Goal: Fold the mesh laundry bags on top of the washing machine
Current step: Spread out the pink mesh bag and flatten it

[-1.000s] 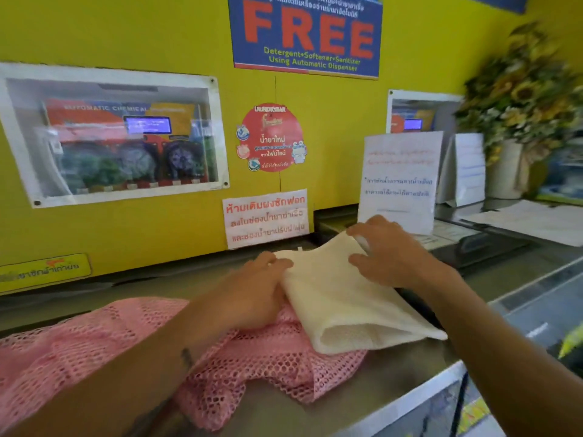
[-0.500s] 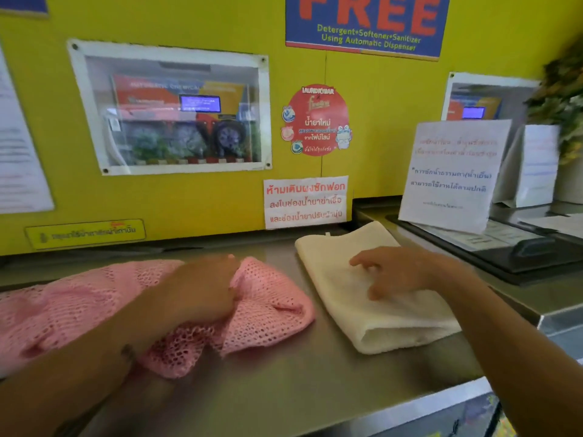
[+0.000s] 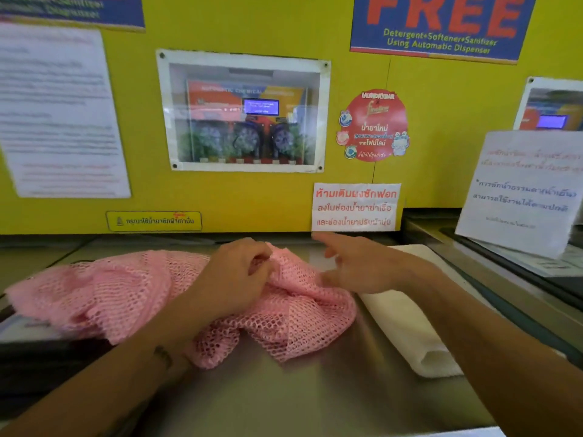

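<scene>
A pink mesh laundry bag (image 3: 104,294) lies crumpled across the steel top of the washing machine (image 3: 284,398). My left hand (image 3: 233,279) grips a bunch of the pink mesh near its upper right part. To its right, my right hand (image 3: 356,269) hovers with fingers spread over the pink bag's right edge, holding nothing. A folded cream mesh bag (image 3: 413,329) lies flat on the right, partly hidden under my right forearm.
A yellow wall panel (image 3: 252,200) with a dispenser window, stickers and notices rises right behind the machine top. A propped paper sign (image 3: 520,190) stands on the neighbouring machine at the right. Something dark (image 3: 38,361) sits at the left edge under the pink bag.
My right hand has left the folded cream bag and moved left over the pink bag. My left hand keeps its grip on the pink mesh. The camera has turned left.
</scene>
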Action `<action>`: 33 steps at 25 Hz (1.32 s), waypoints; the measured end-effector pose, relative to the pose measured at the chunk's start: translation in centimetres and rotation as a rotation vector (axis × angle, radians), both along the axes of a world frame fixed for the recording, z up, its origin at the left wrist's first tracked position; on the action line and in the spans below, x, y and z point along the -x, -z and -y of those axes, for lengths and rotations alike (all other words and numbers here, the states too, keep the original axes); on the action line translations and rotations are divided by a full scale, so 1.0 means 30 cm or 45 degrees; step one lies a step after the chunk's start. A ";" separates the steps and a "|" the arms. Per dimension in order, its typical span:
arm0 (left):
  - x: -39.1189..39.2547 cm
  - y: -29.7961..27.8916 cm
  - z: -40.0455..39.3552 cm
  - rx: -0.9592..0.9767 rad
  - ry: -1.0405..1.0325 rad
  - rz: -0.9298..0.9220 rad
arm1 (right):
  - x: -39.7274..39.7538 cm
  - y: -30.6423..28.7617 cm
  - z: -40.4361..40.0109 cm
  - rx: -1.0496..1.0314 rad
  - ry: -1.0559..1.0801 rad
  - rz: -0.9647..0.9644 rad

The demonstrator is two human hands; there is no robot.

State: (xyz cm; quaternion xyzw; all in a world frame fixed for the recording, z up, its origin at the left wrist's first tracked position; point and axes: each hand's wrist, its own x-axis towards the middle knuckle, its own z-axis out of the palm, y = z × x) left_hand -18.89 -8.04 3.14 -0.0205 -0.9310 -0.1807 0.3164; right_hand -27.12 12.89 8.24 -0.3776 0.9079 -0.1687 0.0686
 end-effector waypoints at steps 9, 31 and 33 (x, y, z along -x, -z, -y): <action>-0.071 -0.001 0.075 0.030 -0.071 0.417 | -0.042 0.145 0.120 -0.016 -0.250 -0.312; -0.033 -0.021 -0.084 0.049 0.289 0.367 | -0.013 0.027 -0.275 -0.066 0.368 -0.438; -0.072 -0.064 -0.039 0.073 0.263 0.356 | -0.063 -0.037 -0.189 0.055 0.193 -0.427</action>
